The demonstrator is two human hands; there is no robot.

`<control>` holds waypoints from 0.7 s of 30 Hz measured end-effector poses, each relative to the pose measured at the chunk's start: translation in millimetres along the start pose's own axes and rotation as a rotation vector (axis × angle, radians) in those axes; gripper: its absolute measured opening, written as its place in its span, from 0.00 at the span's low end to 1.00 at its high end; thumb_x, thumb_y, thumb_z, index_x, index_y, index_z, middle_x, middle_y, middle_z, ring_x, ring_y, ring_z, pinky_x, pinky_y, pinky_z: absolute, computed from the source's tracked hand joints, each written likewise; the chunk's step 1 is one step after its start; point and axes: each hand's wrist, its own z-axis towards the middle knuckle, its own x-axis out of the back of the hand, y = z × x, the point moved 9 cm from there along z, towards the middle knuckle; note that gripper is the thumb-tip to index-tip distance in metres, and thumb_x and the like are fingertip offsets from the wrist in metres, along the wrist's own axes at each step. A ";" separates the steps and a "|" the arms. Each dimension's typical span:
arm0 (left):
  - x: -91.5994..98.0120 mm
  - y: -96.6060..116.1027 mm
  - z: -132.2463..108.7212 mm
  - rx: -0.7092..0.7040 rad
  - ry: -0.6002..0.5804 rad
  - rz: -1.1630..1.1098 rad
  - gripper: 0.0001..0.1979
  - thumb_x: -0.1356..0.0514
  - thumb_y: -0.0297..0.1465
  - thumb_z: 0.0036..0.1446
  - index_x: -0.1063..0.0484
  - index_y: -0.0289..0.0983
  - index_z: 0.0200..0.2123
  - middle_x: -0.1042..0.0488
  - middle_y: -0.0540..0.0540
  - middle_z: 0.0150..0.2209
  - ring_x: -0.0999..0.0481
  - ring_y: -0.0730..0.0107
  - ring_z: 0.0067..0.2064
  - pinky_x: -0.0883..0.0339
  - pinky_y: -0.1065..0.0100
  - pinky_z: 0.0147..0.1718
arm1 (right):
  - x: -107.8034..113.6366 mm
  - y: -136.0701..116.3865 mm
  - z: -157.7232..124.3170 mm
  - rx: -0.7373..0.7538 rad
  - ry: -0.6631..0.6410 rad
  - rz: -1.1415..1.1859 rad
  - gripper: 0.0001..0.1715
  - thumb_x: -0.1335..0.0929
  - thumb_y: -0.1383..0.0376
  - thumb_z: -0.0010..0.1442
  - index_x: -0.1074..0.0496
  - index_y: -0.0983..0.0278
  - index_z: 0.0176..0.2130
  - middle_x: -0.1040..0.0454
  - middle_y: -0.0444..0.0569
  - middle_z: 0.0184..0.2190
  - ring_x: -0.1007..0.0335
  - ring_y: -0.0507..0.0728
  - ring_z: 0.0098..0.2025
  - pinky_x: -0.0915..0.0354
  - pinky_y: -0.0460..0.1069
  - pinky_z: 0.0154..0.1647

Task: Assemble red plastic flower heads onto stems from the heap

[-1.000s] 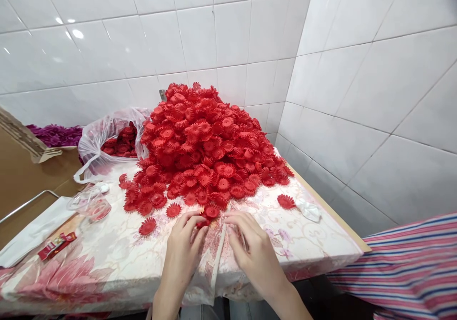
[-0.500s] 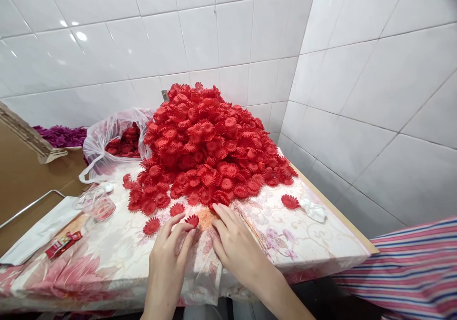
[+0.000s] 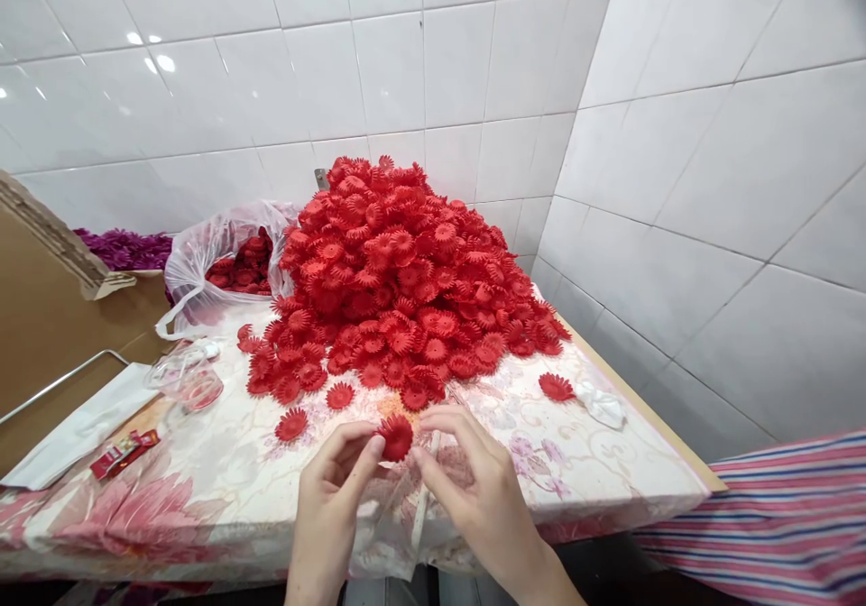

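A red artificial flower point(image 3: 396, 437) is pinched between the thumb and fingers of my left hand point(image 3: 326, 489), its petals tilted up, near the front of the table. Just right of it is my right hand point(image 3: 483, 489), thumb and index finger apart with a gap between them; whether a fingertip touches the petals is hard to tell. Behind both hands rises a big pile of similar red flowers point(image 3: 406, 290). Two loose flowers, one of them a flat red flower point(image 3: 291, 424), lie left of the pile's front, and another single flower point(image 3: 556, 387) lies to the right.
A patterned tablecloth point(image 3: 609, 471) covers the table. On the left are a cardboard box point(image 3: 41, 317), a plastic bag point(image 3: 186, 272) of darker red flowers, a clear cup point(image 3: 196, 385) and a red wrapper point(image 3: 125, 454). A crumpled white tissue point(image 3: 602, 405) lies right. Tiled walls enclose the corner.
My left hand has lifted the red flower slightly and brought it right. My right hand has drawn back from the pile's front edge towards that flower. The view has shifted slightly.
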 end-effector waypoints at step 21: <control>-29.9 -2.9 -29.0 0.081 -0.024 -0.093 0.16 0.30 0.34 0.41 0.25 0.41 0.37 0.22 0.50 0.29 0.20 0.66 0.34 0.25 0.71 0.33 | 22.0 17.1 -26.7 -0.266 0.199 0.242 0.11 0.31 0.71 0.56 0.26 0.57 0.40 0.21 0.45 0.35 0.24 0.54 0.36 0.28 0.46 0.37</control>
